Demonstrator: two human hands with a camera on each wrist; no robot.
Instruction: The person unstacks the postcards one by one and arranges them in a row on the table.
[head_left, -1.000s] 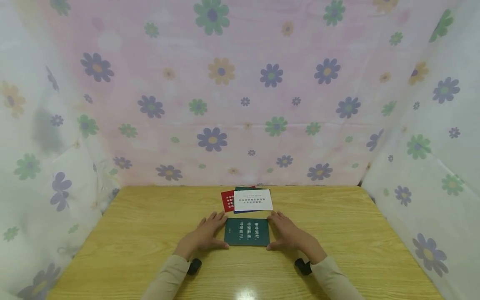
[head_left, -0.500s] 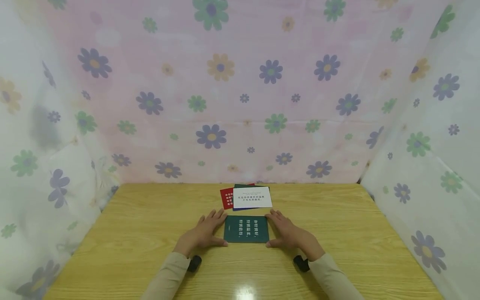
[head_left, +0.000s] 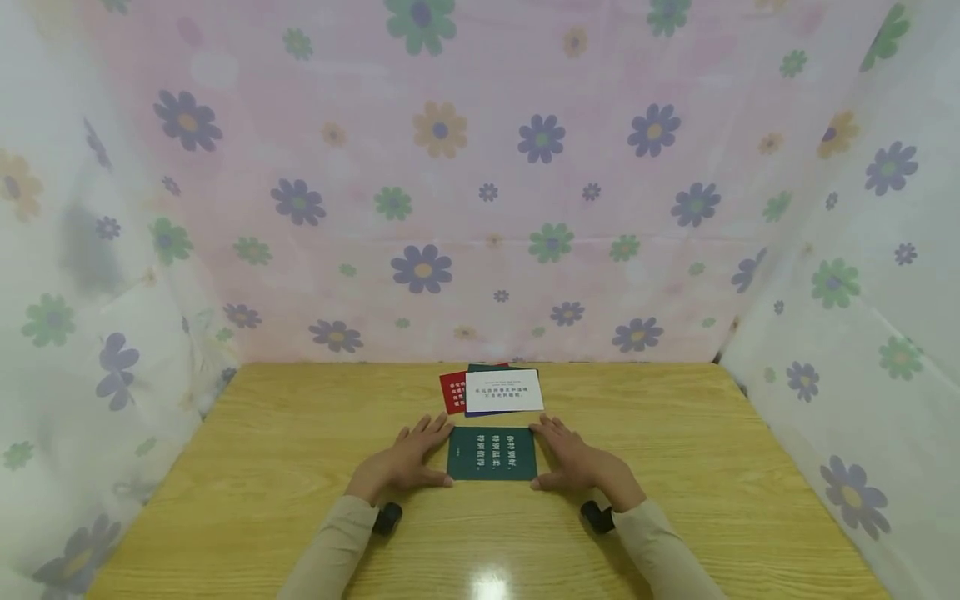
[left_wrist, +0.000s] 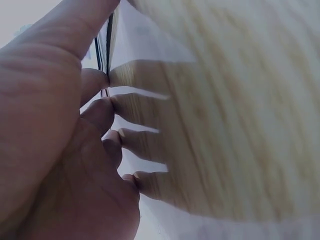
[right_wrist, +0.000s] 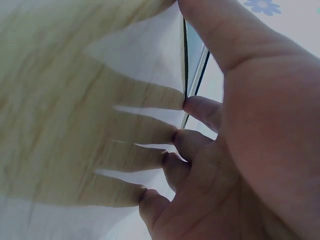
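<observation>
"Beige sleeves (head_left: 326, 542) run down to both hands; how are they set?"

"Spread wide, fingers fanned, neither one wrapped round anything. The left hand (head_left: 407, 461) lies along one short edge of the dark green, rectangular printed card (head_left: 492, 454), and the right hand (head_left: 579, 462) mirrors it at the other. Thumb and forefinger sit at the near and far corners, seemingly in contact; the wrist views show the remaining fingertips down on the wood."

"And the card itself?"

"Flat on the pale, wood-grained desk (head_left: 262, 467), between the hands, its lines of white characters turned sideways. Its edge looks thin, so I'd judge it light and fairly stiff, with a smooth face that slides easily. Whether it's one sheet or a few stacked, I can't tell."

"Where would you take hold?"

"By the two short edges, as the hands frame it now — gently, since squeezing inward could bow it. For lifting, I'd get a nail under a corner; flat card gives fingertips little to catch. The corners would probably crease first."

"What's beyond?"

"Just past it, a white printed card (head_left: 504, 391) overlaps a red printed card (head_left: 453, 392), with green and blue edges peeking out. Behind the desk hangs a pink, flower-patterned curtain (head_left: 480, 167)."
</observation>
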